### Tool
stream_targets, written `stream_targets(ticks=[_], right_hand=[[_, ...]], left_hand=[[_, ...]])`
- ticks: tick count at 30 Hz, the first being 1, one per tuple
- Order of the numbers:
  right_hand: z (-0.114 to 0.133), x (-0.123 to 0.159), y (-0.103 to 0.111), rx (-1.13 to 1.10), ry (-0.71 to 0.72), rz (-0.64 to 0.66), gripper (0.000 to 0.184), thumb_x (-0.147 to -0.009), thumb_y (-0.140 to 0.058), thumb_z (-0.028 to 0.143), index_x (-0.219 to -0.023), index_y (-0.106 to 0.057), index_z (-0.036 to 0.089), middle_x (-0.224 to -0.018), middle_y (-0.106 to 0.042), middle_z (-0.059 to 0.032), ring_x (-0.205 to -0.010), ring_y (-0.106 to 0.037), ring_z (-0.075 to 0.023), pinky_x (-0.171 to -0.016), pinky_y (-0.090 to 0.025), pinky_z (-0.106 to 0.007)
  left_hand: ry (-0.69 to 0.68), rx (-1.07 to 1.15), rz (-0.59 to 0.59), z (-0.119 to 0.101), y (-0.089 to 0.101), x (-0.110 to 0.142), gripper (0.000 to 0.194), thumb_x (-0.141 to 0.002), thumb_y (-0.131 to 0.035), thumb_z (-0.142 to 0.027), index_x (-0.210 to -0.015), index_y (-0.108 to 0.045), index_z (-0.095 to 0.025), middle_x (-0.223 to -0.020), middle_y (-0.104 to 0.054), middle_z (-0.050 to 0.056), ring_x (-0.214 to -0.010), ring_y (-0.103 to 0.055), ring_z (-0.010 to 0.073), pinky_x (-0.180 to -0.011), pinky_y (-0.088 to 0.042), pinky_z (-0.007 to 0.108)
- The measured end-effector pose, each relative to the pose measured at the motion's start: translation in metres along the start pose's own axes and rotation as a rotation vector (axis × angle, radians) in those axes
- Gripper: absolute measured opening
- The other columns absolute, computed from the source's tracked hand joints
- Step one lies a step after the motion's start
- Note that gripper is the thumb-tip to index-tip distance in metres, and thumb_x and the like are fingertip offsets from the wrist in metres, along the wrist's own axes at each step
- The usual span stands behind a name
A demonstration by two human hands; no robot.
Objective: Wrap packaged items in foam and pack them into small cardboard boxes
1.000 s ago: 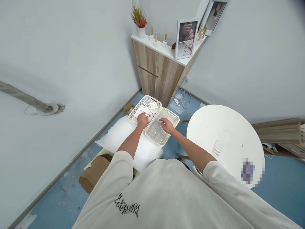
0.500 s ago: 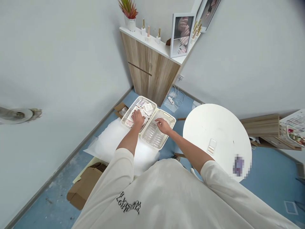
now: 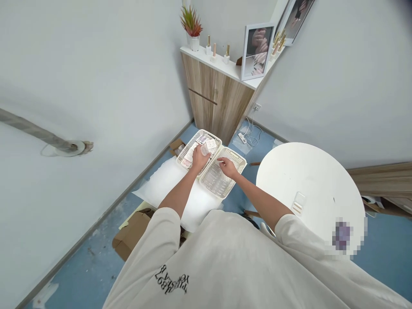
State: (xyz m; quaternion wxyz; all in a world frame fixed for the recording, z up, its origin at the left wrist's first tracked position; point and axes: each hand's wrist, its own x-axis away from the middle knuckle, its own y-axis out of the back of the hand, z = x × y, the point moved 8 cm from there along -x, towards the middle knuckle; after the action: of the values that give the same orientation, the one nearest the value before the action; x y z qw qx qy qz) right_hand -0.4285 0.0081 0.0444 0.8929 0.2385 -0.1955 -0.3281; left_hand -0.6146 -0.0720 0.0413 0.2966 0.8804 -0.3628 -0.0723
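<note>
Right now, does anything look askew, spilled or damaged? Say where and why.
The cards lie jumbled at different angles in the left basket, which looks untidy. On the floor, a cable sprawls in loose loops beside the power strip. No spill shows.

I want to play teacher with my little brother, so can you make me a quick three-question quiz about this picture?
1. Which hand is over the basket with the clear plastic pieces?
2. True or false: the plant stands on the table.
3. Fill in the gap: the floor is mostly the colour ____.

Key:
1. The right hand; the left hand is over the other basket.
2. False; it stands on top of the cabinet.
3. Blue.
</note>
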Motion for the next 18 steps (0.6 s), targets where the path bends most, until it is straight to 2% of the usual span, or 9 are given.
stream_targets(ticks=[3, 7, 11, 15, 18], right_hand=[[-0.004, 0.003, 0.013, -0.079, -0.055, -0.05, 0.03, -0.088, -0.051, 0.02, -0.112, -0.07, 0.022, -0.12, -0.07, -0.0056, -0.101, -0.066, -0.0185, -0.1, -0.048, -0.035], [-0.026, 0.013, 0.035, -0.353, -0.219, -0.11, 0.02, -0.09, -0.052, 0.029, -0.1, -0.067, 0.021, -0.107, -0.074, -0.0058, -0.09, -0.071, -0.0172, -0.087, -0.054, -0.033], [-0.061, 0.035, 0.065, -0.609, -0.358, -0.194, 0.017, -0.09, -0.057, 0.033, -0.098, -0.062, 0.019, -0.09, -0.075, -0.0062, -0.081, -0.072, -0.0163, -0.073, -0.055, -0.027], [-0.104, 0.072, 0.108, -0.63, -0.398, -0.325, 0.017, -0.081, -0.066, 0.024, -0.097, -0.062, 0.018, -0.073, -0.072, -0.002, -0.073, -0.071, -0.0162, -0.067, -0.054, -0.026], [-0.14, 0.109, 0.143, -0.637, -0.443, -0.427, 0.019, -0.077, -0.067, 0.021, -0.095, -0.063, 0.017, -0.065, -0.068, 0.0008, -0.066, -0.068, -0.0157, -0.064, -0.054, -0.026]], left_hand=[[0.041, 0.345, 0.115, -0.017, -0.015, 0.007, 0.07, -0.076, -0.08, -0.037, -0.137, -0.048, -0.025, -0.134, -0.056, 0.012, -0.112, -0.064, 0.0244, -0.094, -0.051, 0.038], [0.086, 0.616, 0.323, -0.048, -0.058, 0.026, 0.055, -0.077, -0.079, -0.037, -0.126, -0.059, -0.022, -0.123, -0.065, 0.01, -0.109, -0.065, 0.0213, -0.094, -0.052, 0.035], [0.05, 0.709, 0.494, -0.082, -0.105, 0.055, 0.063, -0.071, -0.083, -0.031, -0.128, -0.06, -0.019, -0.126, -0.065, 0.013, -0.117, -0.063, 0.0227, -0.101, -0.048, 0.036], [0.006, 0.71, 0.667, -0.11, -0.158, 0.088, 0.07, -0.07, -0.084, -0.031, -0.134, -0.059, -0.018, -0.127, -0.067, 0.013, -0.117, -0.064, 0.0238, -0.103, -0.048, 0.038], [-0.042, 0.587, 0.735, -0.126, -0.202, 0.11, 0.064, -0.07, -0.082, -0.029, -0.13, -0.064, -0.017, -0.115, -0.072, 0.01, -0.103, -0.069, 0.0222, -0.096, -0.052, 0.036]])
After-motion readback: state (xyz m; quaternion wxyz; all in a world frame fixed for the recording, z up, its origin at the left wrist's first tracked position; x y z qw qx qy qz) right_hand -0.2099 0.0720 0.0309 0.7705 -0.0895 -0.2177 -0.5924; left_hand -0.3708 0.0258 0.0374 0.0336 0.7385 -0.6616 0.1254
